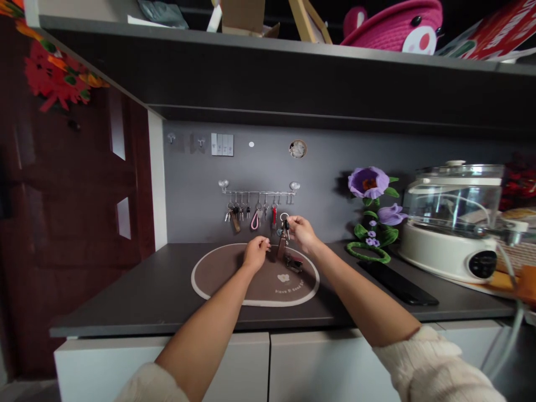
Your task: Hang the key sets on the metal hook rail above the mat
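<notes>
Just above held keys point(285, 228), hook rail point(258, 193)

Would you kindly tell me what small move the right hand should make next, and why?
Probably raise the right hand slightly toward the rail: its key bunch hangs just below the rail's right-end hooks, which look unoccupied.

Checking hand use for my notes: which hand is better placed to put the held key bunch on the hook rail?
Right, probably. The right hand pinches the key bunch, its ring just below the hook rail. The left hand is lower, over the oval mat; whether it holds anything is unclear.
</notes>
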### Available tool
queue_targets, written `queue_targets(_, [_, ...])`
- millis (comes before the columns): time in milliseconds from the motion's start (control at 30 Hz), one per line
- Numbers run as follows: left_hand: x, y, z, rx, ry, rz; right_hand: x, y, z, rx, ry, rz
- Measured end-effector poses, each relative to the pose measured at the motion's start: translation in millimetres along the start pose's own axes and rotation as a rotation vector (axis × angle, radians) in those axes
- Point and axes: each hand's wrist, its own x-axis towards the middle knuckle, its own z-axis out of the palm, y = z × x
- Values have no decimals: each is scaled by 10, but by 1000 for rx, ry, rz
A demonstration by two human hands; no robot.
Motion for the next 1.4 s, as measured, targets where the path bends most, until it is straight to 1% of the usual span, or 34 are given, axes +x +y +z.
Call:
queue_targets(100, [16, -34, -3, 85, -8, 30, 127, -84, 48, 19, 39, 18])
queue_targets(233, [10, -30, -14, 186, -12, 66, 331, -150, 95, 1, 84, 26])
queue_targets(433, [-3, -20, -12, 246, -2, 67, 600, -192, 189, -30, 191, 38])
queue_targets(600, [1, -31, -9, 253, 8, 59, 781, -168, 256, -16, 267, 48])
queue_targets(767, [3, -29, -11, 270, 16, 66, 933, -62, 242, 19, 319, 51])
queue_targets(1000, [5, -17, -13, 263, 13, 55, 970, 72, 179, -24, 369, 61])
queue_targets(1233, [12, -36, -7, 263, 13, 52, 933, 161, 122, -15, 315, 21])
queue_targets(1400, [23, -59, -2, 259, 10, 47, 922, 186, 133, -61, 339, -12])
